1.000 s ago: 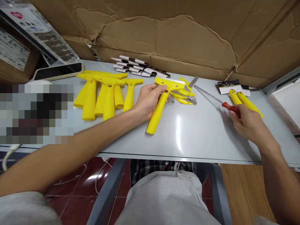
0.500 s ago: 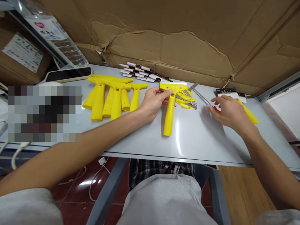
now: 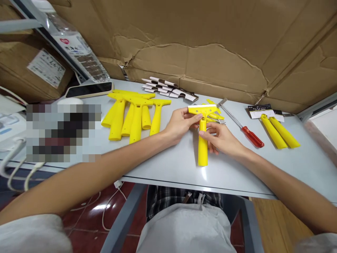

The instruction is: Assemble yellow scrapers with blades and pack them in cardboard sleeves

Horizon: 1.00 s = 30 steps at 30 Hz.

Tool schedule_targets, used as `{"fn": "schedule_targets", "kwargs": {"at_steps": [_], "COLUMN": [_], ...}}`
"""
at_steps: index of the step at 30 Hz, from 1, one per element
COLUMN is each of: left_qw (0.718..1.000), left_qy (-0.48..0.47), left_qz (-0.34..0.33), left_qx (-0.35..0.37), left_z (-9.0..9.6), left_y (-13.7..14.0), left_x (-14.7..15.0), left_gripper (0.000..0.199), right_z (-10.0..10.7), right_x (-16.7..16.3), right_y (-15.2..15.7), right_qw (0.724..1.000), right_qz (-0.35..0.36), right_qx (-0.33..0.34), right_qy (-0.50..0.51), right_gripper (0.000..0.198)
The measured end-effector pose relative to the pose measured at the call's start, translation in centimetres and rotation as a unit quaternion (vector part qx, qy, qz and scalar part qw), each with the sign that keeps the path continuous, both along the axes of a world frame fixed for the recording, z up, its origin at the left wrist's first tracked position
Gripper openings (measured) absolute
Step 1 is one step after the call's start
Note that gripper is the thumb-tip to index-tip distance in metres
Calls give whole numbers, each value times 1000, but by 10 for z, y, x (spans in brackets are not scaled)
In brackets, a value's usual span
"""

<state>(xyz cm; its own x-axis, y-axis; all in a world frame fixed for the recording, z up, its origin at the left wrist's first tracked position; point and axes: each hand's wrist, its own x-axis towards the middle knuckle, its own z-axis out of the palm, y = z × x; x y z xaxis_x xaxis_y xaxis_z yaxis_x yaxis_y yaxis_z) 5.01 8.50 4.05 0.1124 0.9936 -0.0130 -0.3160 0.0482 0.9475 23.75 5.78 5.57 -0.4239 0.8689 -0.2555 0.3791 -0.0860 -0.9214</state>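
Observation:
Between my hands is a yellow scraper [image 3: 203, 147] with a pale blade strip along its head and two screws. My left hand [image 3: 180, 124] pinches the head at its left side. My right hand [image 3: 222, 138] closes its thumb and fingers round the upper handle. Behind the scraper lie small yellow parts [image 3: 216, 115] and metal pieces, partly hidden. To the right a screwdriver [image 3: 252, 136] with a red handle rests on the table. Several yellow scraper handles [image 3: 135, 123] lie in a pile left of my left hand.
Two yellow scrapers [image 3: 273, 131] with black-and-white cards lie at the right of the table [image 3: 163, 167]. Folded cards [image 3: 170, 88] are stacked at the back, before a cardboard sheet [image 3: 223, 63]. A phone [image 3: 89, 90] and a water bottle [image 3: 79, 49] are at the back left.
My right hand has let go of the screwdriver, now lying on the table, and has moved left onto the scraper's handle. My left hand still holds the scraper's head.

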Motion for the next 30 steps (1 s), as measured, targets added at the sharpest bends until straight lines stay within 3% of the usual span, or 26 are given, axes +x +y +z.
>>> {"fn": "schedule_targets", "kwargs": {"at_steps": [8,15,20,27,30], "left_qw": [999,980,967,981,982], "left_qy": [31,107,178,128,121], "left_qz": [-15,-162,-173,-140,-140], "left_qx": [12,30,57,43,41], "left_z": [-2,4,9,2,4], "left_y": [-3,-2,-4,-5,-7], "left_x": [2,-1,-4,0,1], "left_gripper": [48,34,33,37,39], "right_z": [-5,-5,-7,-7,-5], "right_x": [-2,0,0,1,3], "right_y": [-11,-10,-9,-10,-9], "right_qw": [995,992,990,993,991], "right_qz": [-65,-85,-92,-78,-37], "right_qx": [-36,-39,-47,-9,-25], "right_qy": [69,86,93,87,130], "right_gripper": [69,70,71,56,48]}}
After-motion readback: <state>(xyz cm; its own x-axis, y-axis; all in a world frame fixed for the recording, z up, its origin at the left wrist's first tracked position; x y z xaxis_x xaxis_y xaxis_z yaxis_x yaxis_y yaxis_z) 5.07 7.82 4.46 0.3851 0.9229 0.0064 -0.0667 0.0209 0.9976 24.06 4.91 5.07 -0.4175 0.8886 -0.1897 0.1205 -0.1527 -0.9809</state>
